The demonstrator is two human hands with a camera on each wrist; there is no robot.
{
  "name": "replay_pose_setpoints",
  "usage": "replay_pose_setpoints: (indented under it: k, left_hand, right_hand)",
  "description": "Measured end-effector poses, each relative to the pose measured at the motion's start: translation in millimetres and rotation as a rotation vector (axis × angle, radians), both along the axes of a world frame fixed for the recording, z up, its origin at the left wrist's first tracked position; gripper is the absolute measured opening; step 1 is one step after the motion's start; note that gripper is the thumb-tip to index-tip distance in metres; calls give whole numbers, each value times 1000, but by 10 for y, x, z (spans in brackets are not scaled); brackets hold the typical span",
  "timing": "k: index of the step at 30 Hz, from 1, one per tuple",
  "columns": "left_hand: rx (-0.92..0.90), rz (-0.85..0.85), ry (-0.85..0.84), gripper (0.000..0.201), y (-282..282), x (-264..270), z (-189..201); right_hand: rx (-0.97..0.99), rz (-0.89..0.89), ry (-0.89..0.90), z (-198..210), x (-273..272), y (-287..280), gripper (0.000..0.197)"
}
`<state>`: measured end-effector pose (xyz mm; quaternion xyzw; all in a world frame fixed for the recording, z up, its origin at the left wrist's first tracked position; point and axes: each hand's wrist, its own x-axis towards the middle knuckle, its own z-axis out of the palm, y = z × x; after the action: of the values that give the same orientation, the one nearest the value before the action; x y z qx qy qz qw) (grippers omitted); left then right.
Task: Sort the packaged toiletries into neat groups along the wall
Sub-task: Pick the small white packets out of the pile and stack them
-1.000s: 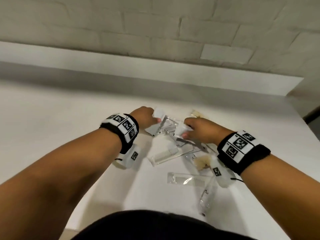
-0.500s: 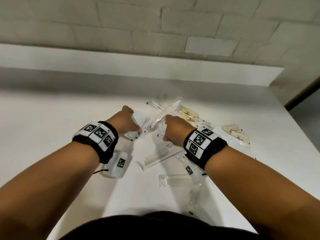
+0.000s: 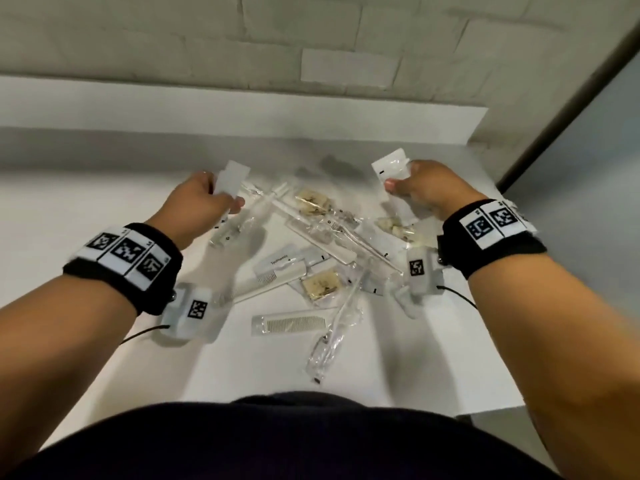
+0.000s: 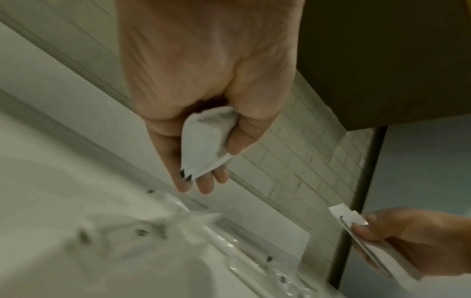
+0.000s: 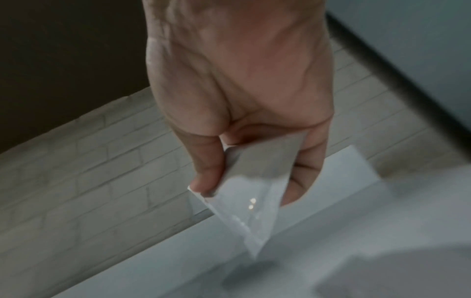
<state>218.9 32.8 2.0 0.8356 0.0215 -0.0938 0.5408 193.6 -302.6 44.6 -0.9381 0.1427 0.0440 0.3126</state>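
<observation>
A heap of clear-wrapped toiletries lies mid-counter: combs, toothbrushes, a toothpaste box, tan sponge-like pads. My left hand is raised over the heap's left end and pinches a small white sachet; the left wrist view shows that sachet between thumb and fingers of the left hand. My right hand is lifted at the heap's right end and grips another white sachet. In the right wrist view the right hand pinches its sachet, which hangs corner down above the counter.
The white counter ends at a low white ledge under a pale brick wall. A dark door frame stands at the right. A wrapped comb and a toothbrush lie nearest me.
Both hands have lifted out of the heap and moved apart, left going left and right going right, each carrying a white sachet. The head view has tilted down, showing more of the heap.
</observation>
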Motion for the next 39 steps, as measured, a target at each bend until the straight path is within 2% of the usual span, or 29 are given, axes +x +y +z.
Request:
replay_pose_setpoints:
  k: [3,5,7,9,11,14,15,17,18,20,22,25,28,29,30,32,34,36,37,39]
  left_hand:
    - [-165,-53,23,35,-407,-84,29]
    - [-176,-97,37,37,-616,-159,29]
    - [-177,-126,63,34,-769,-255,22]
    - [-176,-140,98,27,-889,-364,15]
    - [-186,-137,131,25,-971,-466,-9]
    - [-202,-114,152,20,-1073,-594,-70]
    - [-219,-100,155,18,-1094,-621,-85]
    - [-275,-65,170,20,-1155,-681,-101]
    - [-307,-49,182,24,-1183,-700,-107]
    - [-377,-12,194,29,-1261,-745,-105]
    - [-454,33,187,30,-1339,-800,-103]
    - [-566,109,158,26,-1452,-899,-101]
    - [-644,157,127,26,-1528,-987,-109]
    - [-673,162,118,27,-1551,-1007,-99]
    - [-702,165,116,29,-1581,-1026,-94]
    - [-779,141,117,37,-1668,-1060,-39]
    - [-871,91,133,51,-1796,-1080,62]
    - [-934,57,154,58,-1921,-1088,181]
    - [-965,32,151,55,-1952,-1081,240]
    - [-1025,-8,135,33,-1974,-1079,312]
  right_hand:
    - [-134,-2,87,-41,-111,-304,49]
    - [-232,80,202,-112,-185,-351,51]
    - [-354,187,276,-185,-239,-323,65]
    - [-370,241,302,-212,-251,-330,70]
    - [-382,324,336,-163,-299,-362,59]
    - [-396,553,456,-72,-501,-442,17]
    - [-450,633,496,-95,-577,-441,16]
    - [-636,764,530,-294,-742,-463,34]
    - [-727,799,495,-442,-810,-480,44]
    - [-812,836,330,-680,-915,-548,50]
    - [-721,800,217,-742,-958,-619,48]
    - [-483,693,283,-690,-978,-726,54]
    - [-414,719,313,-526,-921,-795,31]
    - [-289,706,301,-406,-873,-789,25]
    - [-68,664,273,-284,-817,-767,22]
    - [424,526,100,-28,-710,-635,17]
    - [731,395,-41,130,-640,-383,13]
    - [811,324,-80,160,-637,-68,11]
    - [771,313,-91,170,-649,83,11]
    - [674,268,-141,132,-676,251,9]
